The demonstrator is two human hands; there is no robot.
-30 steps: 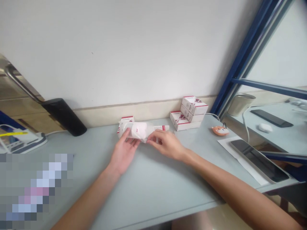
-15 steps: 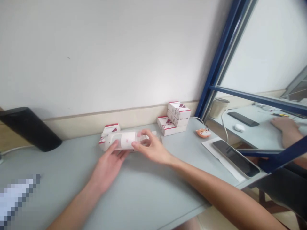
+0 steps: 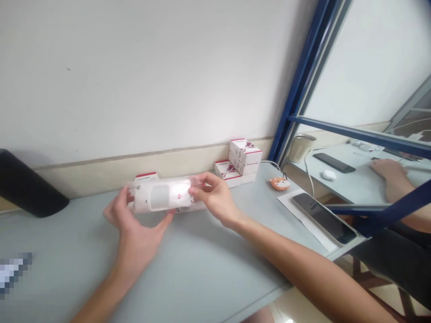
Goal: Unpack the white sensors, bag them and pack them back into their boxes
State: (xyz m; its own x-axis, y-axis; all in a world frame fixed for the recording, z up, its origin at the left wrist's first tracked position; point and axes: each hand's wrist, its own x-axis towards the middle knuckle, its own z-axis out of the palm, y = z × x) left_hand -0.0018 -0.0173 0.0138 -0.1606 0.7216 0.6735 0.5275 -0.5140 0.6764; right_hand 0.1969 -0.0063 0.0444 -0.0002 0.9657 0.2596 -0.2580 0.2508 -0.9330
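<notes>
In the head view, a white motion sensor (image 3: 159,196) with a greyish window lies lengthwise inside a clear plastic bag. My right hand (image 3: 215,197) pinches the bag's right end between thumb and fingers. Around the left end curl the fingers of my left hand (image 3: 129,215), partly hidden behind it; its thumb reaches to the lower edge. Behind and below the bagged sensor, a white-and-red box (image 3: 147,175) shows in part against the wall side of the grey table (image 3: 188,269).
Several small white-and-red boxes (image 3: 245,157) are stacked by the wall. Further right are an orange animal-shaped case (image 3: 279,183) and a phone (image 3: 323,218) on white paper. A black cylinder (image 3: 32,184) leans at left. Beyond the blue frame (image 3: 299,89), another person's hand (image 3: 387,167) rests on a table.
My left hand has shifted from under the sensor to its left end, with thumb and fingers spread wider. The sensor's windowed face has turned toward me. My view has swung slightly right.
</notes>
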